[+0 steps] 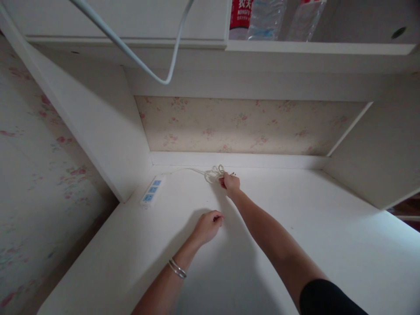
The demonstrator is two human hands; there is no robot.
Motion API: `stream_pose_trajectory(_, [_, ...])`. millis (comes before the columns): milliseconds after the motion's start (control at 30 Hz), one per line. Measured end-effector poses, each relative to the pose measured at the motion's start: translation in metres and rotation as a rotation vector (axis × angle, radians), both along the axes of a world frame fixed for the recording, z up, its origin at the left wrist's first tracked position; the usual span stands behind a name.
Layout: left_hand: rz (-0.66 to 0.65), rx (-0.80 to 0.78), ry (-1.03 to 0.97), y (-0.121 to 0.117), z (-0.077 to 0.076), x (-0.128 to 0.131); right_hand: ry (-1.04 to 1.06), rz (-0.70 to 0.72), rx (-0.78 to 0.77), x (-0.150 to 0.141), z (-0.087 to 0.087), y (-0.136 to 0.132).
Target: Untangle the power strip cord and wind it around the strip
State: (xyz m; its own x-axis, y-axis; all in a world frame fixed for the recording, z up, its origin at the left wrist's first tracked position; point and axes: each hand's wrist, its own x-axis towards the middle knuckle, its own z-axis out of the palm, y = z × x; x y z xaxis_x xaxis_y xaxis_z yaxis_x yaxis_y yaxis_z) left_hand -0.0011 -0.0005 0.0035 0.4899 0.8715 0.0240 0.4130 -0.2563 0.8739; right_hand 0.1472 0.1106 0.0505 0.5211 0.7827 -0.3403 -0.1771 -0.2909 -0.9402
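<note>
My right hand [230, 183] reaches to the back of a white desk [328, 245] and is closed on a coiled bundle of white cable [214, 173]. The cable runs left from the bundle to a white power strip [152, 191] with blue sockets, which lies by the left side panel. My left hand [208, 226] rests on the desk nearer to me, fingers curled in a loose fist with nothing visible in it. A silver bracelet [177, 268] sits on that wrist.
A floral wallpaper panel [243, 124] backs the desk alcove. White side panels [108, 131] close it in left and right. A shelf above holds plastic water bottles [265, 17]. A white cord [144, 61] hangs in a loop from above.
</note>
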Motion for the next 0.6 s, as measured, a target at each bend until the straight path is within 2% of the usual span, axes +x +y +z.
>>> stream_pose_trajectory(167, [0.081, 0.069, -0.099, -0.003, 0.009, 0.0, -0.176, 0.036, 0.167, 0.003, -0.003, -0.047])
stream_pose_trajectory(300, [0.162, 0.255, -0.154, -0.009, 0.024, -0.001, -0.428, 0.179, 0.241, 0.01, -0.012, -0.095])
stream_pose_trajectory(433, [0.186, 0.354, -0.165, -0.018, 0.035, -0.001, -0.49, 0.317, 0.276, 0.013, -0.022, -0.138])
stream_pose_trajectory(600, [0.125, 0.336, -0.109, -0.026, 0.032, 0.007, -0.565, 0.436, 0.323, 0.011, -0.026, -0.16])
